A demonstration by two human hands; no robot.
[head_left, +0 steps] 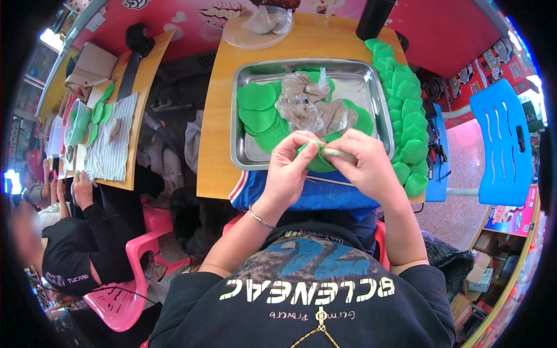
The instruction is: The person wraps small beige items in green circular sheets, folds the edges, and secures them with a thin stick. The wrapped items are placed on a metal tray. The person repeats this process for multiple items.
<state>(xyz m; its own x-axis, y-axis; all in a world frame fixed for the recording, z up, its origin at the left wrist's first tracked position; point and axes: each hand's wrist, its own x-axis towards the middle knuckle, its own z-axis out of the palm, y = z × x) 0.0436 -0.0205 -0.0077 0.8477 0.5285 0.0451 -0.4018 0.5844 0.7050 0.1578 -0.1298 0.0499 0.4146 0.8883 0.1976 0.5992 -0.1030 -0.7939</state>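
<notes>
Green dough wrapper (318,158) is pinched between my left hand (290,168) and right hand (362,165), both closed on it, above the steel tray (246,152).

Head view, steeply down; close

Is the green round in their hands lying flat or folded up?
Folded. The green round is bent over between the left hand and right hand, unlike the flat rounds in the tray.

Red wall (441,35), blue chair (502,145) (pink chairs (125,278) left).
</notes>
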